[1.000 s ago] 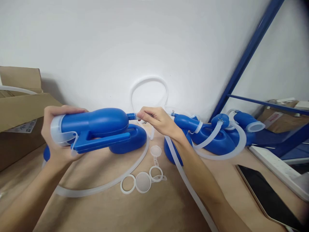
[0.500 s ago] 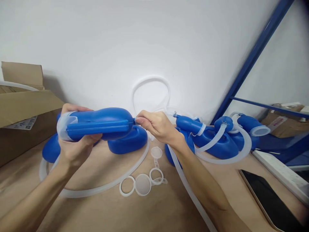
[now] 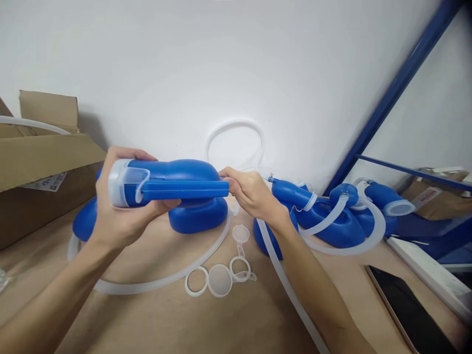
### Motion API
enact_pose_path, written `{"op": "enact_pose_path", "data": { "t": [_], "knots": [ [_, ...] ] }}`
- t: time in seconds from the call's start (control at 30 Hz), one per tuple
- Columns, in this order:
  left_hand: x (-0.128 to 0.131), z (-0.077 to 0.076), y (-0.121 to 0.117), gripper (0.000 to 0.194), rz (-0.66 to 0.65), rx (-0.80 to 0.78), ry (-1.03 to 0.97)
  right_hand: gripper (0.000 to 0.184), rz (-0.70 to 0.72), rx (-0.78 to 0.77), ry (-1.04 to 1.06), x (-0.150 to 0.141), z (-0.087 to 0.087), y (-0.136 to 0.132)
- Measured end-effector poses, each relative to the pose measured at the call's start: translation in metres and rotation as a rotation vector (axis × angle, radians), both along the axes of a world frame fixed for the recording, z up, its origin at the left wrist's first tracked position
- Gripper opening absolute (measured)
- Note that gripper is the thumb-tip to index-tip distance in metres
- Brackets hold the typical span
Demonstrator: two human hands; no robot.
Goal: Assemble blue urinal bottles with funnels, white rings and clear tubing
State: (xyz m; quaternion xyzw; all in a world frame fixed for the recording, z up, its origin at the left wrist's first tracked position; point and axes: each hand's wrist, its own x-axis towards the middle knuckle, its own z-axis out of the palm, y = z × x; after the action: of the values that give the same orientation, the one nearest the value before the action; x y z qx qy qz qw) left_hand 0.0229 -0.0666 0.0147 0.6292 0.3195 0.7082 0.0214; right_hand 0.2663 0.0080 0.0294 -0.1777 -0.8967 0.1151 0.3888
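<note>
My left hand (image 3: 123,219) is wrapped round the neck end of a blue plastic urinal bottle (image 3: 180,168), held sideways above the table. A translucent white cap (image 3: 117,184) covers that end, and the bottle's long handle (image 3: 186,190) faces me. At the other end my right hand (image 3: 249,192) is closed in a pinch on the hose end at the bottle's narrow spout; spout and hose end are mostly hidden behind fingers and handle. Another blue bottle (image 3: 195,221) lies directly below. A translucent hose (image 3: 283,280) passes under my right forearm, its connection unclear.
White rings and lids (image 3: 220,281) lie on the brown table. Several blue bottles with hoses (image 3: 328,226) are gathered at right, near a phone (image 3: 409,309), a white power strip (image 3: 431,270) and a blue shelf frame (image 3: 391,98). A cardboard box (image 3: 44,162) stands at left.
The bottle has shifted right and rolled, so its handle has risen from below to face me. My left hand moved right with it. My right hand keeps its pinch at the spout.
</note>
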Motion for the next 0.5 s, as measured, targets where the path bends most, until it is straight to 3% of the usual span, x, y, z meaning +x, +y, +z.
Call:
{"op": "enact_pose_path", "data": {
  "t": [0.07, 0.2, 0.27, 0.33, 0.5],
  "knots": [
    [-0.004, 0.004, 0.002, 0.054, 0.011, -0.008, -0.041, 0.052, 0.053, -0.101, 0.004, 0.004, 0.002, 0.001],
    [-0.007, 0.006, 0.011, 0.047, -0.216, -0.098, -0.327, 0.046, 0.244, -0.32, 0.15, 0.012, 0.005, 0.004],
    [-0.007, 0.006, 0.013, 0.05, -0.254, -0.09, -0.364, 0.036, 0.319, -0.372, 0.225, 0.013, 0.005, 0.008],
    [-0.006, 0.007, 0.014, 0.052, -0.26, -0.084, -0.332, 0.03, 0.341, -0.398, 0.296, 0.012, 0.003, 0.011],
    [-0.006, 0.007, 0.01, 0.05, -0.26, -0.093, -0.278, 0.037, 0.28, -0.416, 0.359, 0.007, 0.0, 0.012]
  ]
}}
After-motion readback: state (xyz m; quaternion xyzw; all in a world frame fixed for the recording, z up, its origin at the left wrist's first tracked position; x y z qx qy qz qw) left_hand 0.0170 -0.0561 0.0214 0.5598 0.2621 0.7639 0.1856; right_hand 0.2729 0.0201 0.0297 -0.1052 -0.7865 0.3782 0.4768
